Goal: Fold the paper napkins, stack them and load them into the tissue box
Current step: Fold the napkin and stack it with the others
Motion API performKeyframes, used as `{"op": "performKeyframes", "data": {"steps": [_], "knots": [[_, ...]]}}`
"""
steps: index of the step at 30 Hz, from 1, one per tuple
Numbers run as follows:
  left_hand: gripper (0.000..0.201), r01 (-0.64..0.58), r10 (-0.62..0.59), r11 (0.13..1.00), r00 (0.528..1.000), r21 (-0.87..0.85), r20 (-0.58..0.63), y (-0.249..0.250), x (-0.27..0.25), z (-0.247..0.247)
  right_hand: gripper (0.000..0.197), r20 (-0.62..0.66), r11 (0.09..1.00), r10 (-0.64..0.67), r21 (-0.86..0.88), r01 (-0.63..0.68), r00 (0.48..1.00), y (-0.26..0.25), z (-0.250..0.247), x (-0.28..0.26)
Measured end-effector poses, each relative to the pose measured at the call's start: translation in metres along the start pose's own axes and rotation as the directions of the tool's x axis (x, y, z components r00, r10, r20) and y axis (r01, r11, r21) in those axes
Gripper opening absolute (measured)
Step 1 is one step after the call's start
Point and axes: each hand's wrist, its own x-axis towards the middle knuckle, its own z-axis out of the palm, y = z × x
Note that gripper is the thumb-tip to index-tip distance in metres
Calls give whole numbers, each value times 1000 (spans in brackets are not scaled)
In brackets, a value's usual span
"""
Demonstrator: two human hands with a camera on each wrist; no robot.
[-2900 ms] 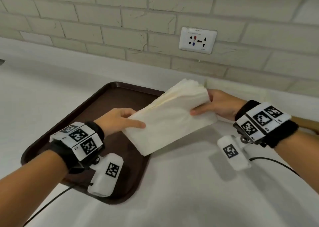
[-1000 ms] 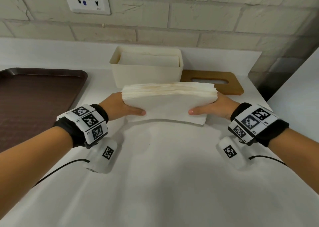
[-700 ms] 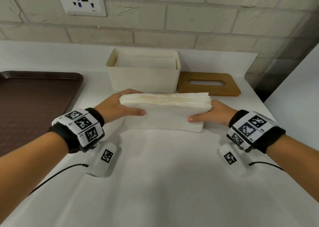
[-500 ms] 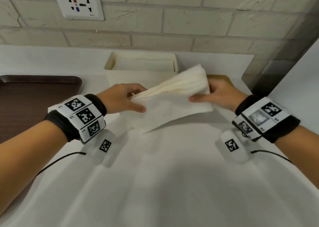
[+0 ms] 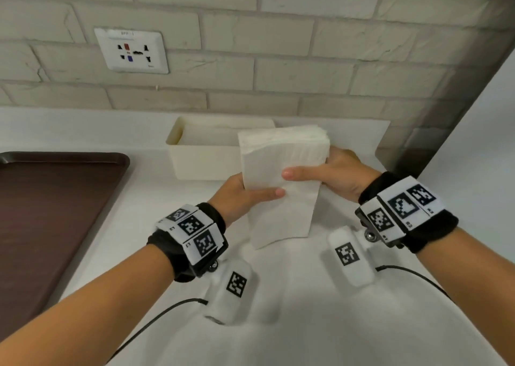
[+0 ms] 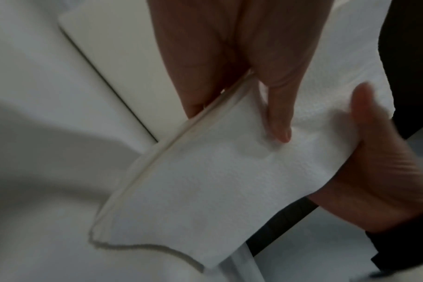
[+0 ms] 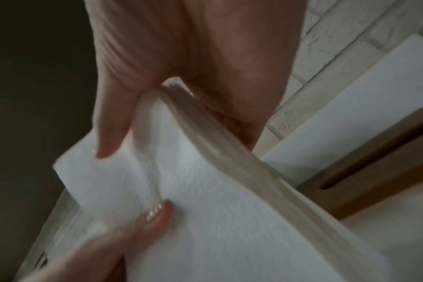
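A thick stack of white folded napkins (image 5: 281,181) stands on end above the counter, turned so its long side runs away from me. My left hand (image 5: 245,195) grips its left edge, thumb across the front face. My right hand (image 5: 328,173) grips the right edge higher up, thumb also on the front. The left wrist view has the napkin stack (image 6: 220,183) pinched under my left thumb (image 6: 278,122). In the right wrist view the napkin stack (image 7: 229,219) bends under my right thumb (image 7: 109,141). Behind the stack sits the open cream tissue box (image 5: 200,154), with napkins inside.
A dark brown tray (image 5: 50,212) lies on the white counter at the left. The wooden slotted lid (image 7: 374,171) rests beside the box, hidden in the head view. A brick wall with a socket (image 5: 131,50) rises behind. A white panel (image 5: 479,148) stands at the right.
Both hands carried the stack from the tray to the counter before the box. In the last half second they turned it from lying crosswise to standing on end.
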Motion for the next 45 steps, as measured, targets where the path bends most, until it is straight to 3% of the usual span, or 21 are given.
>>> {"op": "performKeyframes", "data": {"steps": [3,6,8,10,13,17,21,25,28,31,34,37,39,41,45], "knots": [[43,-50,50,999,998,9,-28,12,2,-4,24,-65,1000,-6,1,6,998,-3,4,-1],[44,-139,140,990,988,30,-64,25,7,-10,47,-110,997,-53,43,58,992,-11,9,5],[53,-160,163,985,985,61,-57,24,9,-14,46,-107,996,-65,55,72,992,-8,8,7],[62,-123,128,986,991,110,-42,11,10,-18,34,-109,997,-43,56,50,993,2,9,7],[70,-43,46,985,999,164,-15,-12,13,-20,39,-98,999,29,48,-24,995,15,14,9],[59,-2,3,983,1000,185,-6,-18,15,-19,30,-101,999,52,20,-51,993,13,19,17],[50,-51,57,996,996,79,-75,-4,16,-20,21,-108,998,-58,31,61,992,-5,16,20],[40,-96,93,995,991,-28,-94,4,13,-18,46,-87,994,-105,-12,104,991,-4,16,22],[32,-109,91,973,991,-202,-96,5,10,-19,61,64,988,43,-153,-33,997,16,18,23],[45,-144,108,930,986,-338,-124,10,8,-29,46,84,943,177,-299,-144,981,27,13,18],[52,-190,120,919,969,-346,-214,9,7,-53,28,35,903,141,-414,-114,989,23,2,13],[61,-155,99,961,966,-228,-239,3,2,-80,22,-63,870,49,-487,-74,997,16,-9,11],[60,-115,108,993,971,-18,-214,-3,-4,-88,25,-102,888,3,-457,-50,995,16,-13,10],[44,-63,107,968,979,244,-173,-13,-9,-88,27,-122,911,-31,-411,-22,992,24,-11,9],[41,74,-72,889,997,452,-21,-35,-14,-87,50,-146,966,89,-227,-121,985,60,0,5]]}}
